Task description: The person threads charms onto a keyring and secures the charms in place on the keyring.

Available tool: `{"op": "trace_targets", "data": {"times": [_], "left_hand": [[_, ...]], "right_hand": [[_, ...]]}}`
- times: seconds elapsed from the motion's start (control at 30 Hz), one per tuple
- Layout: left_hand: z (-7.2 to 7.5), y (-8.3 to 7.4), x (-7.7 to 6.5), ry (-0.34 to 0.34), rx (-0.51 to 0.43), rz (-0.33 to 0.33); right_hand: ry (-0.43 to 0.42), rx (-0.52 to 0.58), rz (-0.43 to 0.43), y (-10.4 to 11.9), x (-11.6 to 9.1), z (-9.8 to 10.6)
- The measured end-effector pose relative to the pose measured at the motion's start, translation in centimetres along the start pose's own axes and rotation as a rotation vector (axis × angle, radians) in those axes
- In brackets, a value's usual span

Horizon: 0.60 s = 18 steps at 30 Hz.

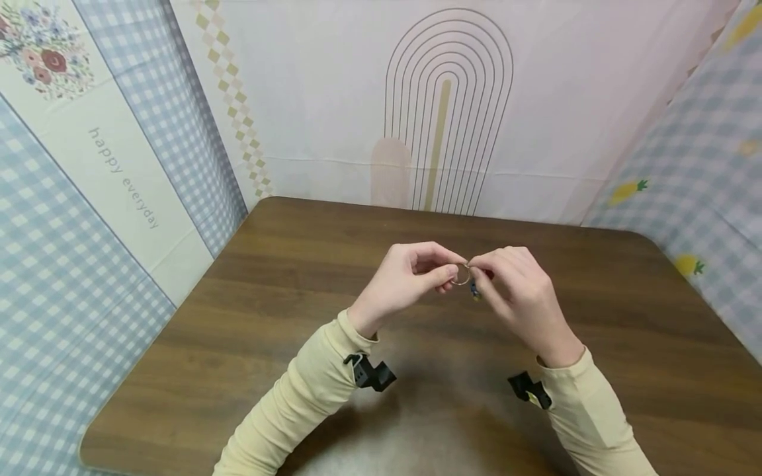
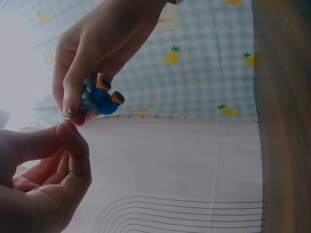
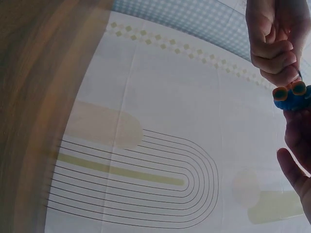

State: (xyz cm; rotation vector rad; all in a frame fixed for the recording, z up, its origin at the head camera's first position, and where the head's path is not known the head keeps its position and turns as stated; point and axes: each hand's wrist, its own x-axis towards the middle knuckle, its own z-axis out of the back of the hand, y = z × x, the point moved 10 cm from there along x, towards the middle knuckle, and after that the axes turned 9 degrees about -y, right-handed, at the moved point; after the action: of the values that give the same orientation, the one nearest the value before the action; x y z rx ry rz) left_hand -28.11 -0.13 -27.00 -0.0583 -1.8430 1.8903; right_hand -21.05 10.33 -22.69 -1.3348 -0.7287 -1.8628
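Above the table, a thin metal key ring (image 1: 461, 283) is pinched by my left hand (image 1: 407, 274) between thumb and index finger. My right hand (image 1: 520, 294) meets it from the other side, its thumb and index finger pinching the ring's edge or the small fitting there. From that spot hangs a small blue figure charm (image 2: 101, 100) with orange-rimmed feet, just under the right fingers. In the right wrist view the charm (image 3: 291, 97) sits between both hands, cut off by the frame's edge. Fingertips hide the exact joint between ring and charm.
A brown wood-grain table (image 1: 268, 284) lies below both hands. Behind it hangs a white cloth (image 1: 321, 99) with arch lines, and checked cloths stand at left and right. Each sleeve carries a black wrist camera (image 1: 369, 373).
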Motion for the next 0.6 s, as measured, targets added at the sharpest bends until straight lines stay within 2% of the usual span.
{"op": "trace_targets", "data": {"times": [0.17,0.27,0.43,0.6], "left_hand": [[-0.3,-0.1,-0.1,0.025,-0.015,-0.012],[-0.3,-0.2,-0.1,0.014,-0.045,-0.015],[0.5,0.0,0.1,-0.101,-0.127,-0.007],[1.4,0.1,0.2,-0.181,-0.116,-0.026]], "right_hand": [[-0.007,-0.005,-0.006,0.0,-0.1,0.0],[-0.014,0.000,-0.024,-0.2,-0.1,0.2],[0.000,0.004,-0.055,-0.5,0.0,0.2],[0.037,-0.018,-0.036,-0.3,-0.1,-0.2]]}}
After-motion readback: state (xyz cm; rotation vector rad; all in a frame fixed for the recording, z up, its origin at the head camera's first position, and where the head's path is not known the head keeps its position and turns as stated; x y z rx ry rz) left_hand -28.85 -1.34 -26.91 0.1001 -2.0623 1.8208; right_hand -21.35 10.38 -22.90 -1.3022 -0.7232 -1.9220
